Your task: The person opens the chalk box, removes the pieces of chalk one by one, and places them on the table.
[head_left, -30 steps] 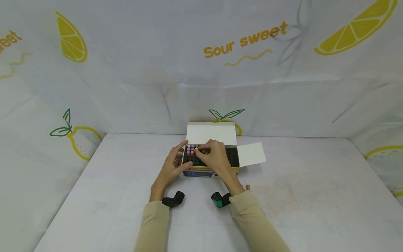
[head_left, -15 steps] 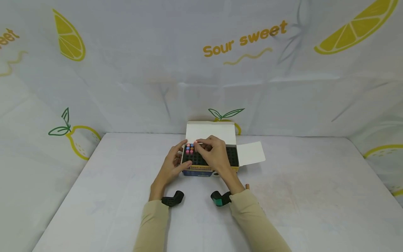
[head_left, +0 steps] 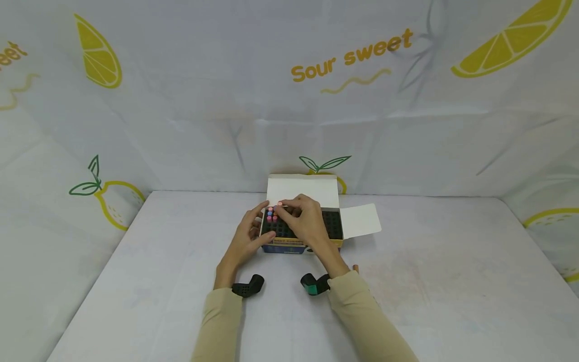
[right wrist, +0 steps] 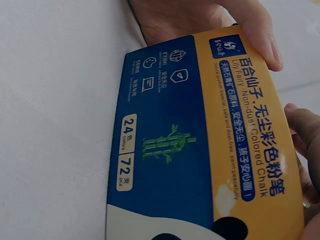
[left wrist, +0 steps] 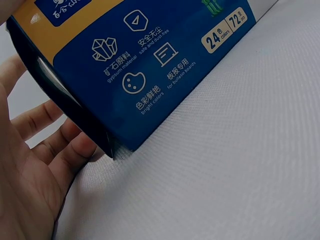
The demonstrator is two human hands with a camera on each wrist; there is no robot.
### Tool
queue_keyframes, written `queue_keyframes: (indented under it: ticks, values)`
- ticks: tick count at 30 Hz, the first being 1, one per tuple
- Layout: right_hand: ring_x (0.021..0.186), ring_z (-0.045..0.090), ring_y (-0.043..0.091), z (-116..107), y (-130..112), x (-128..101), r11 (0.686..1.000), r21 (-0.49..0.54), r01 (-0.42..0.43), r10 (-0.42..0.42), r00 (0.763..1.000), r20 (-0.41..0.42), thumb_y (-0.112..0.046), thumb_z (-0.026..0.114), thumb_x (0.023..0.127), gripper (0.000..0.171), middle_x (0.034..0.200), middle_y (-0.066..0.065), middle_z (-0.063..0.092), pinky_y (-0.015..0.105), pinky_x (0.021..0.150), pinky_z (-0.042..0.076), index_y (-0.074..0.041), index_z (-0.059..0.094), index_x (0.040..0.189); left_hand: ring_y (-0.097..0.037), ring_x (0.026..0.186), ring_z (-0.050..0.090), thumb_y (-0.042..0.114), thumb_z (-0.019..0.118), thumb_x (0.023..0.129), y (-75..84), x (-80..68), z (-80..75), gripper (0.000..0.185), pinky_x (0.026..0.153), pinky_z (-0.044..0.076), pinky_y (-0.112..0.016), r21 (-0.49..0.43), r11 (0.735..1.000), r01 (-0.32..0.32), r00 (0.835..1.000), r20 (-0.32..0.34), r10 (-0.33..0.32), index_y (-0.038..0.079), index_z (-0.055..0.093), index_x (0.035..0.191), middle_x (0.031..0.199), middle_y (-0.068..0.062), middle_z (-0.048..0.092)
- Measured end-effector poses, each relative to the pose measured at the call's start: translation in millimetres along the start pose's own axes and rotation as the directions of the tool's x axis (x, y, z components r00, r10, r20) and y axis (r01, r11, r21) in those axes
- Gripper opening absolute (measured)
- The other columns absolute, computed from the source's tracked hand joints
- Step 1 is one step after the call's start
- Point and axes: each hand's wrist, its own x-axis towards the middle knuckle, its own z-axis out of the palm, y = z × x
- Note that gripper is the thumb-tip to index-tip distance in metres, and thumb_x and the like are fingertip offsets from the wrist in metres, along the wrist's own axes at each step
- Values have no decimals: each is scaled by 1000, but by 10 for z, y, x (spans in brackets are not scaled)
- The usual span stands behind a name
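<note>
A blue and yellow box of colored chalk (head_left: 285, 249) stands on the white table with its top lifted back. Pink, blue and other chalk sticks (head_left: 270, 218) stand upright in the back left of its dark holder (head_left: 332, 223). My left hand (head_left: 244, 239) grips the box's left end, thumb over the front edge, the other fingers (left wrist: 65, 150) along the side. Above the back row, my right hand (head_left: 309, 221) pinches a pale pink chalk stick (head_left: 280, 203) between thumb and index finger. In the right wrist view, the printed front (right wrist: 165, 120) hides most of that hand.
The white lid (head_left: 303, 191) leans up behind the box, and a white flap (head_left: 361, 221) sticks out right. By the right sleeve lies a brownish stick (head_left: 355, 268). A lemon-print cloth (head_left: 217, 100) hangs behind the table.
My right hand has risen slightly and shifted left toward the back row, where the pale pink chalk now shows in its pinch. The left hand and box have stayed put.
</note>
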Motion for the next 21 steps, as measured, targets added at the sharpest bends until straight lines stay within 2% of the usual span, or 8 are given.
queue_keyframes:
  ticks: [7,11,17,21]
  values:
    - [66,61,19,-29,-38,18,997,74,-4,8,998,-64,-20,78,91,27,85,14,65,19,59,45,1,79,109,-21,92,52,44,71,91,-5,-3,0,77,76,49,-26,17,1000,-9,1000,-3,9,24,38,158,128,-19,50]
    - [68,63,19,-86,-100,33,995,94,12,-1,994,-106,-21,77,92,23,86,13,66,21,63,48,-1,81,103,-21,92,51,45,71,91,2,-2,1,77,76,48,-26,22,1000,-7,1000,-6,7,24,38,158,128,-19,50]
    - [66,57,15,-172,-192,26,993,118,27,-8,987,-158,-20,78,91,18,79,12,64,21,61,48,-3,83,96,-21,91,50,45,71,91,-1,1,-1,77,75,47,-25,25,1000,-12,1000,-7,12,24,38,158,127,-19,50]
    - [64,51,13,-213,-239,-34,989,147,14,11,986,-164,-18,78,90,17,73,10,59,20,58,44,-2,83,94,-21,91,51,42,71,92,8,-2,1,76,75,48,-26,19,1000,-12,1000,-6,12,24,38,158,127,-19,49]
